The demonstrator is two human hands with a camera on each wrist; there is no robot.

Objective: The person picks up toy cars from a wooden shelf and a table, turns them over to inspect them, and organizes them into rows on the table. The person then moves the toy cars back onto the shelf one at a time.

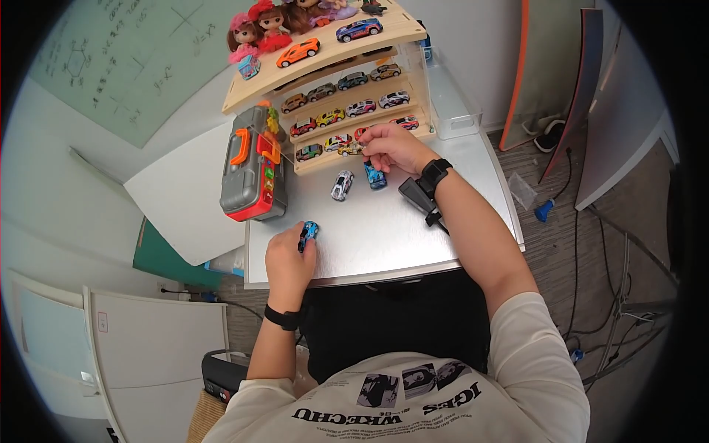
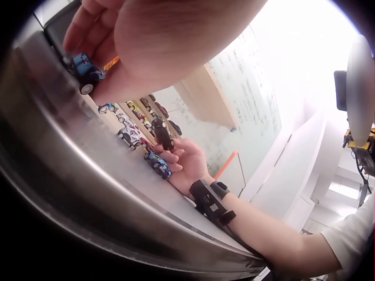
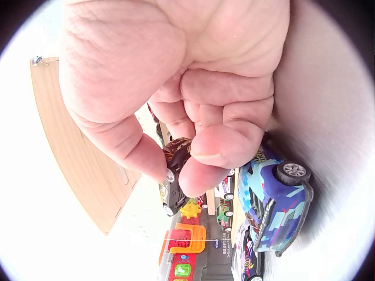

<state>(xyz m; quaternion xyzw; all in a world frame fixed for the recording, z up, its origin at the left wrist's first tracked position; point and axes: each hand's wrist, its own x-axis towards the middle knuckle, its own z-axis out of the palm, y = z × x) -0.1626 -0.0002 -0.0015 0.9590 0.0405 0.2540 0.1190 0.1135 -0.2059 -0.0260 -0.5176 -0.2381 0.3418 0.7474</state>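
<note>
The right hand, fingers curled, pinches a dark car before the shelf; the left hand curls around a blue car. The tabletop bears a white car and toolbox; a board covers the wall.

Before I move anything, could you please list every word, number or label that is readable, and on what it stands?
"y = x", twice, handwritten on the wall board; the exponents and other writing are too small.
"IGES", upside down, on the shirt; its remaining print is uncertain.
Too blurred or small: markings on the dark held car, the blue car beside it, and the grey toolbox.
</note>
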